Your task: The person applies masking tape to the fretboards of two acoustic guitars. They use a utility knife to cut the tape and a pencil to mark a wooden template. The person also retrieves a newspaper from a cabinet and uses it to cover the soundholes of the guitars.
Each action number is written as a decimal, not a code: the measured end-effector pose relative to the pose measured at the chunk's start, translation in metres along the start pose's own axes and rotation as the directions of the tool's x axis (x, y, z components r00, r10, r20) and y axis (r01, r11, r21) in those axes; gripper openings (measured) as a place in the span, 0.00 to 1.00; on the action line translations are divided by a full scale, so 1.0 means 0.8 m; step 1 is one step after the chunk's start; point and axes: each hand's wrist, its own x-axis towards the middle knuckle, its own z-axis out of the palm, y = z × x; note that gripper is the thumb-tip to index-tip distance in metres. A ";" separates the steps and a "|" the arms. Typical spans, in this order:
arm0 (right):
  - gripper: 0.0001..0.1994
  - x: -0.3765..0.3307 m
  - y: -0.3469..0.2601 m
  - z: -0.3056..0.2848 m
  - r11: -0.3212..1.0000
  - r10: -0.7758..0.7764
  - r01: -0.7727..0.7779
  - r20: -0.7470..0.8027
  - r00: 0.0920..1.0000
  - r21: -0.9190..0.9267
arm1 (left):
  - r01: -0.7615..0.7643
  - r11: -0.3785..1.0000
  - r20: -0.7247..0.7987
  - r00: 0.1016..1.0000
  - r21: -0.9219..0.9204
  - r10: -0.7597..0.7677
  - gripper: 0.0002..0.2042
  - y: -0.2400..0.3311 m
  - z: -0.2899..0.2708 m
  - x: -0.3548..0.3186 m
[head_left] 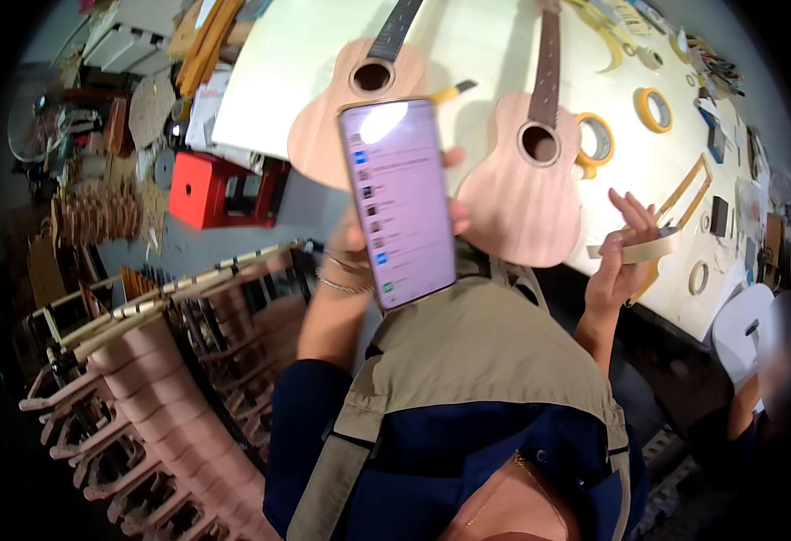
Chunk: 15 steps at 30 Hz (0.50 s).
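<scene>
My left hand (352, 238) is wrapped round a smartphone (404, 216), held upright above my apron. The screen is lit with a list of rows and small icons, and a bright glare covers its top. In my right hand (608, 275), by the table's front edge, is a roll of cream masking tape (655, 250), gripped with some fingers raised. Between the hands lies an unfinished pale-wood ukulele (517, 212) with a dark fretboard, its lower end near my apron. Behind the phone rests a second ukulele (317, 135), partly hidden.
On the white table (495, 59) are yellow-cored tape rolls (654, 110), a wooden frame-like piece (684, 194) and a yellow-handled tool (452, 92). A red stool (211, 191) stands left. Several ukulele bodies hang on a rack (156, 379) at lower left. Another person's arm (744, 406) shows at right.
</scene>
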 end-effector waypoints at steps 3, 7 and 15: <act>0.09 -0.007 0.004 -0.006 1.000 -0.004 0.004 -0.047 0.999 -0.010 | 0.082 0.996 -0.032 0.996 0.034 -0.081 0.63 0.013 -0.032 -0.048; 0.09 -0.029 0.004 0.001 0.997 0.051 -0.051 -0.017 0.999 -0.052 | 0.630 0.744 -0.308 0.769 0.222 -0.560 0.51 0.052 -0.054 -0.107; 0.08 -0.039 0.002 -0.003 0.995 0.089 -0.089 -0.004 0.996 -0.052 | 0.917 -0.082 -0.506 0.139 0.390 -0.851 0.33 -0.015 -0.075 -0.140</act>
